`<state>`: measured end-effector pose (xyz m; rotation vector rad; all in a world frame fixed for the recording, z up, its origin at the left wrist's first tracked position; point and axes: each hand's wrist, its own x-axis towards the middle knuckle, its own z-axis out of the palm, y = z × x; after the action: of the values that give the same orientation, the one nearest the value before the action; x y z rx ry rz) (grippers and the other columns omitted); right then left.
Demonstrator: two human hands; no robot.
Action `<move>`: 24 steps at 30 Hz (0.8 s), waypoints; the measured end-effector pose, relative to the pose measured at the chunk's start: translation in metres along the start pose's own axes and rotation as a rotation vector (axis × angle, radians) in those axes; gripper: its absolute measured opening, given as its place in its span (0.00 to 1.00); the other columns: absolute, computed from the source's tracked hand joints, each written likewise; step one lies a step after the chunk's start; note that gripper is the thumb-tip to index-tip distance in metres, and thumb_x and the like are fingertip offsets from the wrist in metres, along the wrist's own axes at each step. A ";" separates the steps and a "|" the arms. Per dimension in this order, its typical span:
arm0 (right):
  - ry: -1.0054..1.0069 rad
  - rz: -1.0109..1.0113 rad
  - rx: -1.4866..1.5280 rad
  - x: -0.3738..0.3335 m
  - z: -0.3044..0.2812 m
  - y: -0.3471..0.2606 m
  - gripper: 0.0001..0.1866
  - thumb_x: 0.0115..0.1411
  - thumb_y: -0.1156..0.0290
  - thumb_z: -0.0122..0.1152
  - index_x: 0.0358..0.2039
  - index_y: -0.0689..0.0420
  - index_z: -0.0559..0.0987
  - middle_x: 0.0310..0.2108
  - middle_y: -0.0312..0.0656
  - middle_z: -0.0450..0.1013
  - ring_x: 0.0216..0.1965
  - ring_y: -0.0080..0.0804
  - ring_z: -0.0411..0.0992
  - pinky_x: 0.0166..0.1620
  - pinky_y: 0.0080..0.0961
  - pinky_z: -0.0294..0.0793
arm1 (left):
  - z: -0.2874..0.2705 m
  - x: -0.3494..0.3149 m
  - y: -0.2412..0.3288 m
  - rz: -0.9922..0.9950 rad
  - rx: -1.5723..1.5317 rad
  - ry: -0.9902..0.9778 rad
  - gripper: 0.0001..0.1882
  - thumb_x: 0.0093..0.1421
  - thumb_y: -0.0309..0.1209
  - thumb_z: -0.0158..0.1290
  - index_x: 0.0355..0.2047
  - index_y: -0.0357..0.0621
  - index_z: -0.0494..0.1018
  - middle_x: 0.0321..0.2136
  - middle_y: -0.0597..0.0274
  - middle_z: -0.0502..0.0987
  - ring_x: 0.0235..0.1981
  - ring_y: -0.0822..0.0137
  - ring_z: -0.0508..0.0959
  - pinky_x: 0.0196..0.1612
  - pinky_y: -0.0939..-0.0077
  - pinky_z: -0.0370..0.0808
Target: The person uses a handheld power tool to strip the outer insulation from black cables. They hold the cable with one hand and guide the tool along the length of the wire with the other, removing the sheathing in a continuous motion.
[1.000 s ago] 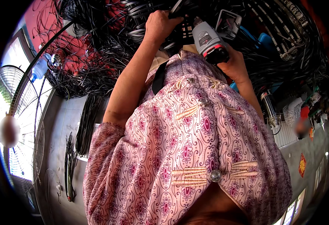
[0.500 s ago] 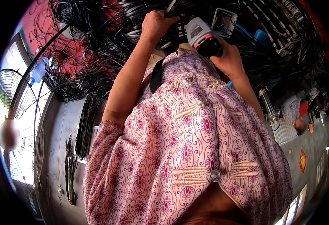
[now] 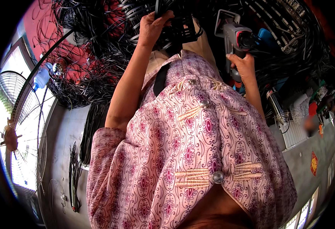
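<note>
At the top, my left hand (image 3: 151, 29) is closed with its fingers pinched on a black plastic strip (image 3: 158, 7). The strip stands up beside a black woven strip piece (image 3: 188, 30) with small square gaps, lying over my lap; its far part is cut off by the upper edge. To the right of that piece, my right hand (image 3: 247, 68) grips the handle of a grey-and-black power tool (image 3: 239, 37) with red trim. Its exact kind cannot be made out. The tool is apart from the woven piece. Behind it is a pale rectangular frame (image 3: 223, 19).
Tangled black strips (image 3: 87, 72) lie over a red surface (image 3: 35, 24) at the left. Coiled strips (image 3: 274, 19) are piled at the upper right near a blue object (image 3: 266, 36). A wire-caged fan (image 3: 14, 110) stands far left, and a metal cylinder (image 3: 276, 103) is at right.
My right hand has moved the power tool rightward, away from the woven piece, and turned it more upright. My left hand has shifted slightly left and down, still on the strip.
</note>
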<state>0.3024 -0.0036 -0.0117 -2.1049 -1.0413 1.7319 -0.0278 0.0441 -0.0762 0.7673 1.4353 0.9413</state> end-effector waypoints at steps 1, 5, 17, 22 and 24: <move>0.028 0.034 0.004 0.001 -0.006 0.007 0.18 0.48 0.67 0.73 0.32 0.65 0.77 0.21 0.34 0.73 0.18 0.18 0.67 0.23 0.19 0.67 | -0.002 0.000 -0.005 0.037 -0.018 0.005 0.12 0.60 0.36 0.60 0.34 0.38 0.81 0.27 0.65 0.82 0.29 0.76 0.80 0.35 0.79 0.76; 0.084 0.078 0.018 0.001 -0.023 0.025 0.20 0.47 0.67 0.74 0.32 0.67 0.76 0.19 0.34 0.72 0.17 0.19 0.67 0.22 0.19 0.65 | 0.000 -0.010 0.010 0.143 -0.196 0.053 0.09 0.61 0.32 0.58 0.36 0.40 0.82 0.33 0.65 0.82 0.35 0.75 0.79 0.43 0.80 0.73; 0.026 -0.049 0.015 -0.001 0.001 -0.015 0.17 0.49 0.67 0.72 0.34 0.65 0.77 0.22 0.33 0.73 0.19 0.16 0.67 0.24 0.18 0.66 | -0.008 0.001 0.043 -0.154 -0.038 0.012 0.14 0.63 0.40 0.56 0.29 0.43 0.82 0.13 0.79 0.61 0.16 0.83 0.57 0.21 0.83 0.52; -0.056 -0.124 -0.059 -0.002 0.009 -0.025 0.15 0.50 0.65 0.73 0.33 0.62 0.79 0.24 0.35 0.75 0.21 0.20 0.70 0.27 0.22 0.71 | -0.006 0.013 0.029 -0.046 0.264 0.106 0.15 0.57 0.42 0.61 0.27 0.42 0.81 0.14 0.71 0.72 0.19 0.81 0.69 0.25 0.80 0.66; -0.038 -0.213 -0.109 -0.004 0.012 -0.026 0.15 0.49 0.66 0.73 0.32 0.62 0.80 0.25 0.37 0.76 0.23 0.22 0.72 0.29 0.24 0.72 | -0.006 0.013 0.029 -0.026 0.414 0.100 0.18 0.52 0.44 0.64 0.28 0.40 0.81 0.20 0.59 0.80 0.22 0.72 0.78 0.31 0.74 0.74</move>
<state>0.2814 0.0096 0.0032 -1.9459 -1.3458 1.6520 -0.0368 0.0684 -0.0569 1.0113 1.7522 0.6755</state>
